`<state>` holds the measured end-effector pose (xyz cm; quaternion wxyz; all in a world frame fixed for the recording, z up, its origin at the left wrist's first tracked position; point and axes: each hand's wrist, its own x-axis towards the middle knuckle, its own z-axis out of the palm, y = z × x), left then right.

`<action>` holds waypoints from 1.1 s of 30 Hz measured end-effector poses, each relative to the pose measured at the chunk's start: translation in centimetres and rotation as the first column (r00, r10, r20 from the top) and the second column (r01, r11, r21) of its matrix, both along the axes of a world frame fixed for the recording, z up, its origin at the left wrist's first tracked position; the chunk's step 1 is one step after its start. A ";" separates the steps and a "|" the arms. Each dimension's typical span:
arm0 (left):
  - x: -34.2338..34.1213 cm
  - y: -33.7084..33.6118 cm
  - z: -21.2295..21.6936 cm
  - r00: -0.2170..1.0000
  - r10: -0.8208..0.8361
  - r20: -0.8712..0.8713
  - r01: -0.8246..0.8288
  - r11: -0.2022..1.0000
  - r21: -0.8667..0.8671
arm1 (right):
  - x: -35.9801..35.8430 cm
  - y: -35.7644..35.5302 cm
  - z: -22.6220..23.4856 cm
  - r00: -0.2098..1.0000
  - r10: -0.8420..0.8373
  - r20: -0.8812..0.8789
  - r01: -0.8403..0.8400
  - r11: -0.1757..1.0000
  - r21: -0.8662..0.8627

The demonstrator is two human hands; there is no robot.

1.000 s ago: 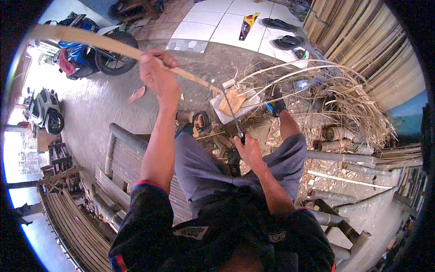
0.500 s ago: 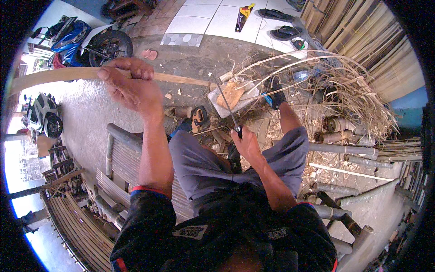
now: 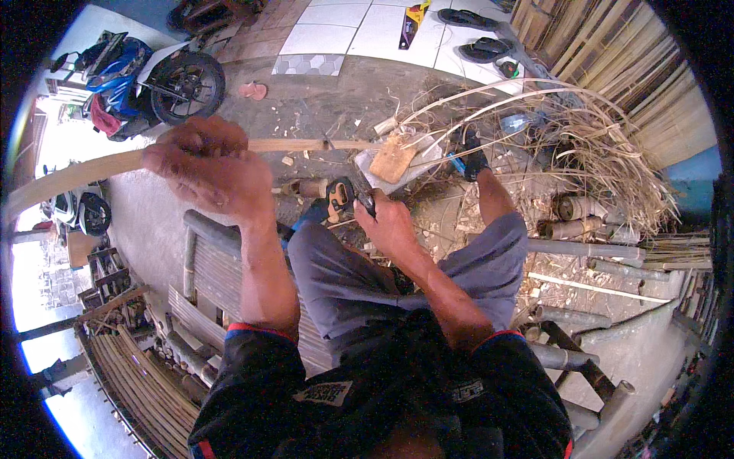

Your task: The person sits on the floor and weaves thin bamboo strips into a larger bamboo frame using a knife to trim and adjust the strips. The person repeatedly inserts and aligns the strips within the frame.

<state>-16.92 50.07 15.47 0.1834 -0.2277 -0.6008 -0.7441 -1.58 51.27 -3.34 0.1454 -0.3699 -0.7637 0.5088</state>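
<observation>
A long, pale bamboo strip (image 3: 298,144) runs through my closed left hand (image 3: 206,164), which is raised at the left and slightly blurred. Its far end reaches the edge of a small wooden block (image 3: 394,161) that lies on a grey slab (image 3: 419,167) between my feet. My right hand (image 3: 392,227) is wrapped round the dark handle of a knife (image 3: 368,203), in front of the block. The knife's blade is smeared by motion and hard to make out. It appears apart from the strip.
Tangled bamboo shavings (image 3: 592,145) heap up at the right, by cut bamboo pieces (image 3: 569,228). A bamboo bench (image 3: 222,268) is beside my left leg. Beyond stand a blue motorbike (image 3: 122,69), sandals (image 3: 485,50), a hand saw (image 3: 411,27) and leaning bamboo slats (image 3: 642,92).
My right hand has moved left with the knife, whose blade no longer points up across the block. The left hand has dropped slightly, still gripping the strip.
</observation>
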 end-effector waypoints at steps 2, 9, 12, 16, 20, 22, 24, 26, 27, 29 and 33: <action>-0.2 -0.2 -0.3 0.999 0.029 0.024 -0.029 1.000 -0.011 | 0.2 -0.1 0.7 0.999 0.051 -0.014 -0.052 0.998 -0.023; -2.2 0.8 -0.1 0.995 0.075 -0.072 -0.078 0.996 -0.046 | -1.3 2.4 -6.0 1.000 -0.018 0.010 0.018 1.000 0.018; -4.3 0.3 -1.0 0.999 -0.033 0.004 0.032 0.992 0.123 | -2.0 0.9 -3.4 0.999 0.037 -0.014 -0.035 0.992 0.118; -4.1 1.4 0.5 0.999 -0.047 0.017 0.044 0.988 0.150 | -1.8 4.7 -15.2 0.996 -0.033 0.083 0.020 0.987 0.158; -6.4 0.8 -0.4 0.998 0.055 0.003 -0.055 0.993 0.109 | -3.4 4.0 -13.1 0.992 0.012 0.125 -0.023 0.997 0.080; -8.2 -0.8 0.0 0.999 0.039 -0.023 -0.037 0.996 0.079 | -4.7 4.0 -13.3 0.960 0.078 0.268 -0.120 0.982 0.144; -7.6 2.3 -0.1 0.997 0.039 0.073 -0.046 0.994 0.097 | -2.9 7.8 -22.4 0.950 -0.053 0.307 -0.002 0.985 0.174; -8.6 2.5 -0.1 0.998 0.032 0.061 -0.040 0.990 0.138 | -3.1 9.4 -25.7 0.961 -0.107 0.257 0.056 0.979 0.196; -9.4 1.7 0.1 0.998 0.046 0.051 -0.053 0.987 0.153 | -4.1 8.8 -25.8 0.960 -0.026 0.277 -0.031 0.979 0.200; -11.2 0.0 -0.7 0.999 -0.012 0.032 0.009 0.993 0.115 | -4.5 7.4 -25.0 0.927 0.124 0.355 -0.208 0.955 0.209; -11.8 2.0 -0.3 1.000 0.024 0.020 -0.025 0.996 0.091 | -2.4 11.0 -30.6 0.946 -0.095 0.309 0.076 0.994 0.073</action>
